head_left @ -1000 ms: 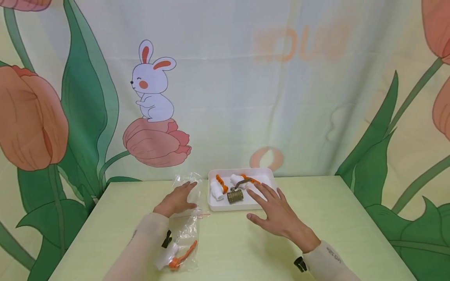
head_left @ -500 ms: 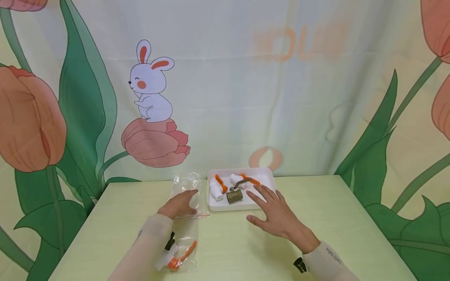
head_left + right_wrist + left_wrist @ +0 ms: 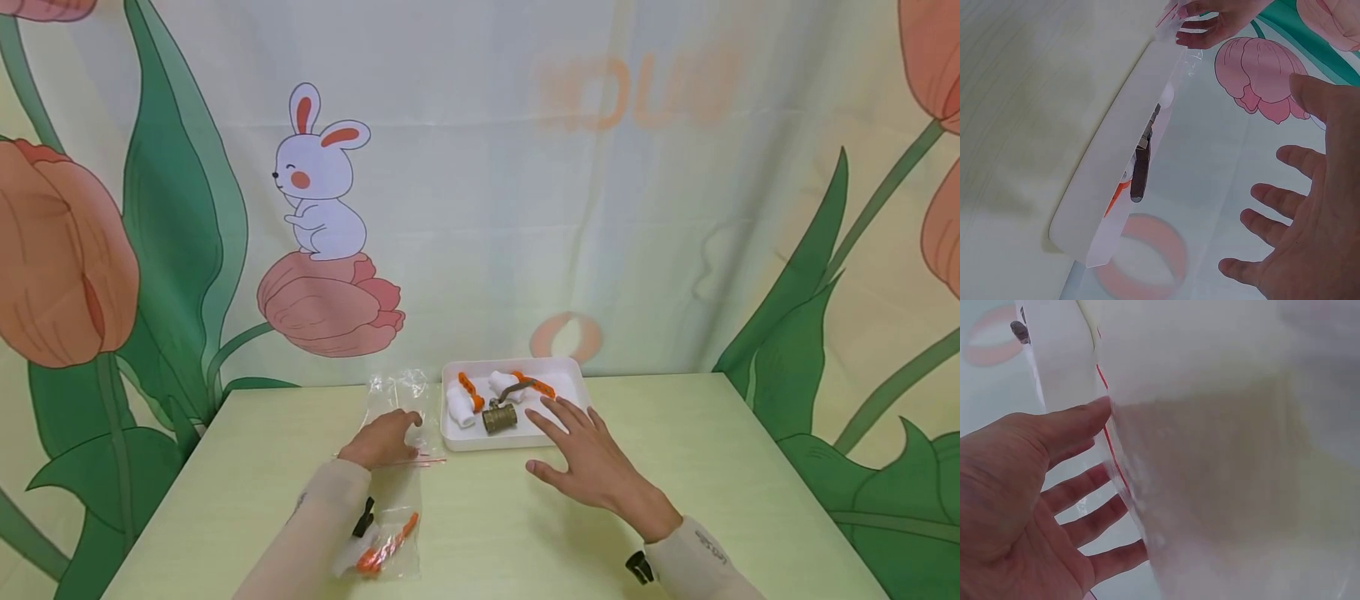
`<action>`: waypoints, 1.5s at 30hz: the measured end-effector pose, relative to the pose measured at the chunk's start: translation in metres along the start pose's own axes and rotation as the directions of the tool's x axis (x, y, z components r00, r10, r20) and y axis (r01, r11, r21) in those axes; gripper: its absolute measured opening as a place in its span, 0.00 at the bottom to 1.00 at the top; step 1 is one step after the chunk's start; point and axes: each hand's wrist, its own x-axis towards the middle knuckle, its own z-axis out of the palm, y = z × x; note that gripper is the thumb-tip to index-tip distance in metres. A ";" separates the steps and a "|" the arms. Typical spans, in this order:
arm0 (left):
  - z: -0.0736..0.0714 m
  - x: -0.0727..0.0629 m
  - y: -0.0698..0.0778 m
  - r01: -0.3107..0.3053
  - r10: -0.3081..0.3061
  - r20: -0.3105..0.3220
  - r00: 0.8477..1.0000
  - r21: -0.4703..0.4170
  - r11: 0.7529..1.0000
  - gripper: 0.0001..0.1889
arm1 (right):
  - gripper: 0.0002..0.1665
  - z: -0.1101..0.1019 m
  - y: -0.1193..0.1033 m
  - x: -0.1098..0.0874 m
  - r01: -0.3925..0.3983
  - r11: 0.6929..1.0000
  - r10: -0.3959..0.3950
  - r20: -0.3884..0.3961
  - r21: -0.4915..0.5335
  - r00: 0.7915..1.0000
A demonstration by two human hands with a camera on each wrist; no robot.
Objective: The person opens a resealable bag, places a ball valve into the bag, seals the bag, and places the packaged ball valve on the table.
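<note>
A clear zip bag (image 3: 401,479) with a red zip line lies on the table's left part. In its near end is a white ball valve with an orange handle (image 3: 390,543), partly behind the left sleeve. My left hand (image 3: 384,437) is at the bag near the zip line; in the left wrist view its thumb (image 3: 1082,422) touches the bag's edge, apart from the fingers. My right hand (image 3: 592,458) hovers with spread fingers beside the white tray (image 3: 540,444), holding nothing. Two white valves with orange handles and a brass valve (image 3: 499,418) with a dark lever lie inside the tray.
The pale green table (image 3: 480,533) ends at a hanging cloth (image 3: 480,208) printed with tulips and a rabbit. The tray stands near the table's back edge, just right of the bag. Black clips (image 3: 640,567) sit by the sleeves.
My left hand has drawn back a little towards the zip line, and its index finger has bent. The right hand keeps its spread pose. Bag and tray stay in place.
</note>
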 end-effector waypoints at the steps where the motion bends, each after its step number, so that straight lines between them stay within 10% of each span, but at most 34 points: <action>1: 0.001 0.000 0.000 -0.003 0.003 0.002 1.000 0.000 1.000 0.22 | 0.40 0.000 0.000 0.000 0.000 1.000 0.000 -0.001 0.001 1.000; 18: -0.003 0.004 0.002 0.017 -0.016 -0.030 0.999 0.018 1.000 0.18 | 0.39 -0.003 0.000 -0.002 -0.008 1.000 0.008 0.012 0.020 1.000; 31: -0.005 0.008 0.009 0.079 -0.079 0.051 0.996 0.014 0.997 0.39 | 0.39 -0.001 0.003 -0.001 -0.006 1.000 0.005 0.019 0.011 1.000; 45: -0.005 0.014 0.010 0.016 -0.017 0.000 1.000 0.060 0.998 0.29 | 0.39 -0.002 0.000 0.001 0.004 1.000 -0.004 0.007 0.015 1.000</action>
